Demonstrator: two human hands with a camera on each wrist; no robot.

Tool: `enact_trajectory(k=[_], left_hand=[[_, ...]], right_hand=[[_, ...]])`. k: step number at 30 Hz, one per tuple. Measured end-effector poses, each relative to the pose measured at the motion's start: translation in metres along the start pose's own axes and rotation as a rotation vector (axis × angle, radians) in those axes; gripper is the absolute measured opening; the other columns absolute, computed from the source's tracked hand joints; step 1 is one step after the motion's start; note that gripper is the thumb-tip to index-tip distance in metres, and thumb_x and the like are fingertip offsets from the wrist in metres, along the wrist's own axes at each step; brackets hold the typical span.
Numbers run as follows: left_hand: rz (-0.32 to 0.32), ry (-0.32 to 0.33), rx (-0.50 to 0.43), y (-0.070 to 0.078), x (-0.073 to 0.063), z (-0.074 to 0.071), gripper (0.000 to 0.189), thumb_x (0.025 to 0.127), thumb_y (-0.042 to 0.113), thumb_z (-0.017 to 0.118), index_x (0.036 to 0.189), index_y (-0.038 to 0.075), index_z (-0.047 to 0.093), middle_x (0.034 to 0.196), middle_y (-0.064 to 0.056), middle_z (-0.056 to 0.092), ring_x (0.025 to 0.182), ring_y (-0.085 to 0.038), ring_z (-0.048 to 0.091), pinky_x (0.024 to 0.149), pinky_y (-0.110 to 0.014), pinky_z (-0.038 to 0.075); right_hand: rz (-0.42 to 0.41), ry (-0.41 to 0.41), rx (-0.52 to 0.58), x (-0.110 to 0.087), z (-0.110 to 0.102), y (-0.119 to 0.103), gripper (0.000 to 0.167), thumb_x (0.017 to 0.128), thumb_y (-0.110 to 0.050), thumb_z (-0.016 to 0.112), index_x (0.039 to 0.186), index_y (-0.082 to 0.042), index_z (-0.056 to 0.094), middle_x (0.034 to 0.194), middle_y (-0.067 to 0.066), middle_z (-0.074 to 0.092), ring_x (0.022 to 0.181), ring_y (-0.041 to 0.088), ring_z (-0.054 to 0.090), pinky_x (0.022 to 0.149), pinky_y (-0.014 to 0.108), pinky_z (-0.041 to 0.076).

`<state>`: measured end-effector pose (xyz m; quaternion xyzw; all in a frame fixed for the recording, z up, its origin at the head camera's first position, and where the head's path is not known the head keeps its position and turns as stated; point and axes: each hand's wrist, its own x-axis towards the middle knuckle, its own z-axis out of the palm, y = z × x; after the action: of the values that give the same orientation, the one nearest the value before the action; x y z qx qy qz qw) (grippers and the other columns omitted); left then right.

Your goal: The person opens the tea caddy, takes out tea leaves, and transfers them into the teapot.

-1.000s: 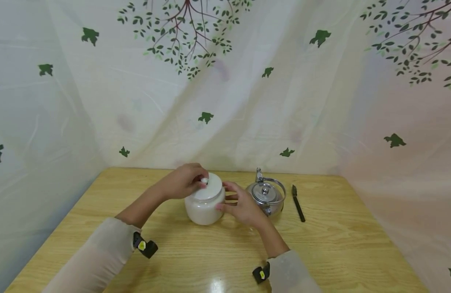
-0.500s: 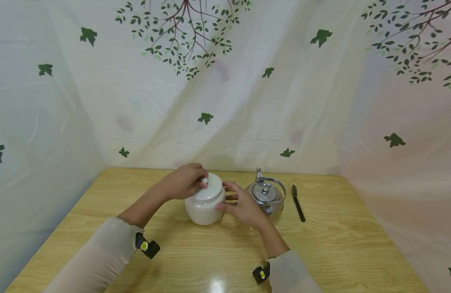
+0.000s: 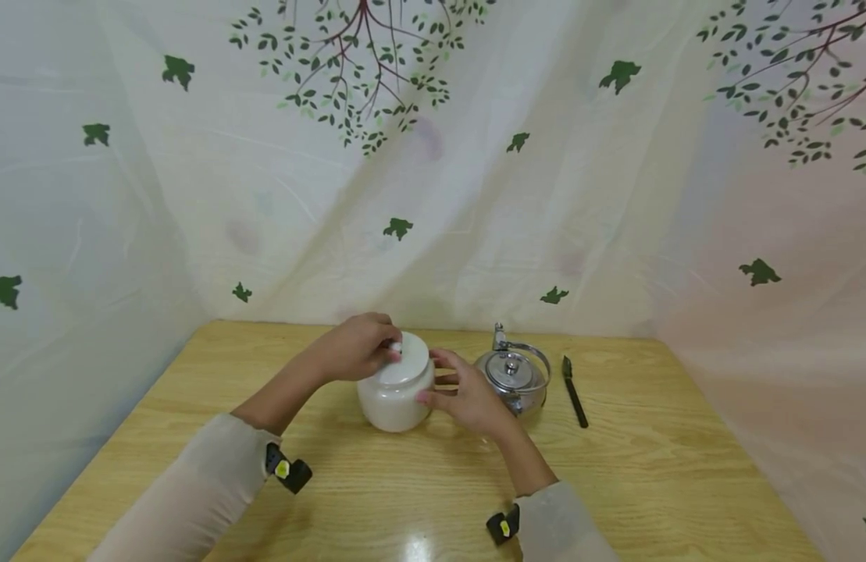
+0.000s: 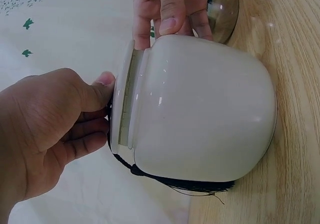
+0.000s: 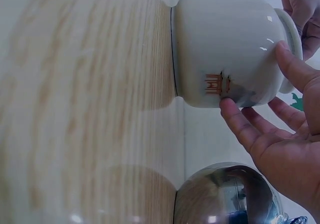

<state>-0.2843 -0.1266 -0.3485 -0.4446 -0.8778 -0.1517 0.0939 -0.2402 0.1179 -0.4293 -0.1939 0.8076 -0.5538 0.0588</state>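
A white ceramic jar point(image 3: 393, 406) stands upright on the wooden table, with a round white lid point(image 3: 409, 361) at its mouth. My left hand point(image 3: 355, 347) pinches the small knob point(image 3: 396, 346) on that lid. In the left wrist view, a strip of the lid's inner rim point(image 4: 129, 97) shows above the jar's neck. A black cord with a tassel point(image 4: 185, 184) hangs from the lid down the jar's side. My right hand point(image 3: 471, 396) holds the jar's right side, thumb in front and fingers spread behind. The right wrist view shows a small orange-brown mark point(image 5: 214, 84) on the jar.
Just right of the right hand stands a shiny metal teapot point(image 3: 511, 373) with an arched handle. Further right lies a slim black pen-like tool point(image 3: 575, 394). A pale curtain point(image 3: 433, 195) printed with leaves and branches rises behind the wooden table point(image 3: 650, 453).
The camera view has shifted slightly. Both hands keep their places on the lid knob and the jar, while the left wrist has shifted a little to the right.
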Motion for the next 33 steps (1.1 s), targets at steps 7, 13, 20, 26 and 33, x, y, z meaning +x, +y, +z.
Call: enact_trajectory(k=[7, 13, 20, 26, 33], left_hand=[[-0.011, 0.03, 0.018, 0.003, -0.002, 0.001, 0.01, 0.093, 0.012, 0.074, 0.098, 0.004, 0.075, 0.084, -0.003, 0.063, 0.073, -0.014, 0.055, 0.066, -0.03, 0.05], [-0.014, 0.051, -0.014, 0.001, -0.003, 0.003, 0.013, 0.093, 0.012, 0.075, 0.101, 0.002, 0.076, 0.087, -0.005, 0.066, 0.075, -0.014, 0.058, 0.067, -0.029, 0.051], [-0.063, 0.059, -0.078, 0.001, -0.004, 0.002, 0.016, 0.093, 0.014, 0.077, 0.103, 0.002, 0.076, 0.09, -0.004, 0.066, 0.077, -0.013, 0.058, 0.068, -0.029, 0.052], [-0.096, 0.065, -0.112, -0.002, -0.009, -0.002, 0.031, 0.092, 0.025, 0.079, 0.112, 0.001, 0.074, 0.094, -0.003, 0.065, 0.081, -0.017, 0.061, 0.072, -0.031, 0.053], [-0.132, 0.16, -0.144, -0.018, -0.025, -0.012, 0.026, 0.096, 0.027, 0.074, 0.11, 0.005, 0.075, 0.092, -0.002, 0.065, 0.083, -0.018, 0.059, 0.073, -0.035, 0.052]], right_hand=[[0.002, -0.002, 0.002, 0.0, 0.001, 0.001, 0.072, 0.09, -0.031, 0.081, 0.152, -0.024, 0.046, 0.146, 0.01, 0.051, 0.127, 0.034, 0.058, 0.1, 0.043, 0.053], [0.006, -0.001, 0.005, -0.001, 0.002, -0.002, 0.072, 0.09, -0.031, 0.081, 0.152, -0.023, 0.046, 0.146, 0.011, 0.051, 0.127, 0.035, 0.058, 0.1, 0.042, 0.053], [0.002, -0.02, -0.015, 0.001, -0.002, -0.003, 0.074, 0.09, -0.03, 0.081, 0.154, -0.021, 0.044, 0.147, 0.011, 0.051, 0.126, 0.035, 0.058, 0.1, 0.043, 0.053], [0.011, -0.064, -0.126, -0.003, -0.01, -0.01, 0.079, 0.092, -0.033, 0.078, 0.158, -0.021, 0.037, 0.153, 0.015, 0.045, 0.128, 0.039, 0.056, 0.103, 0.049, 0.05], [-0.015, -0.02, -0.249, -0.016, -0.034, -0.036, 0.072, 0.095, -0.036, 0.075, 0.156, -0.021, 0.041, 0.153, 0.013, 0.047, 0.132, 0.038, 0.054, 0.106, 0.052, 0.047]])
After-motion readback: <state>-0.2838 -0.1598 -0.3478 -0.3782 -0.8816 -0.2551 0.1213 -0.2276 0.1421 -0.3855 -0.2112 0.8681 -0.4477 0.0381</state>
